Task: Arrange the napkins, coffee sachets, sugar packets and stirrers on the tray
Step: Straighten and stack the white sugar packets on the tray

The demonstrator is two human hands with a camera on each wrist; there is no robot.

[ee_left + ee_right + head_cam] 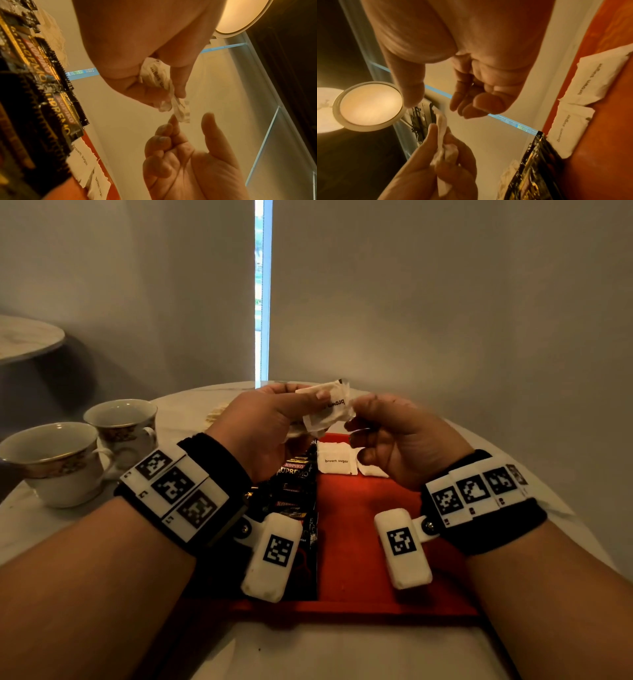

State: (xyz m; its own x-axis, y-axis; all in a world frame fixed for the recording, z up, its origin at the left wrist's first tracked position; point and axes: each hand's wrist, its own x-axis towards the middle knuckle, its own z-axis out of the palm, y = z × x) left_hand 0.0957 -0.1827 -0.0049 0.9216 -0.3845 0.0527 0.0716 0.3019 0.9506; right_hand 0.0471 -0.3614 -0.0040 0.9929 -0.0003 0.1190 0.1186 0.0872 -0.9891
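Note:
My left hand (301,409) grips a small bunch of white brown-sugar packets (330,409) above the far edge of the red tray (356,525). My right hand (359,419) hovers just right of the bunch with fingers loosely curled and thumb apart. In the left wrist view its index fingertip (173,119) is at the edge of the held packets (159,75), not pinching. Two more sugar packets (336,462) (568,129) lie flat at the tray's far side. Black coffee sachets (294,474) lie overlapped along the tray's left part. No stirrers show.
Two gold-rimmed teacups (58,460) (123,422) stand on the round white table (342,652) left of the tray. A pale napkin stack (215,416) lies behind my left hand. A second round table (27,337) stands at far left. The tray's right half is bare.

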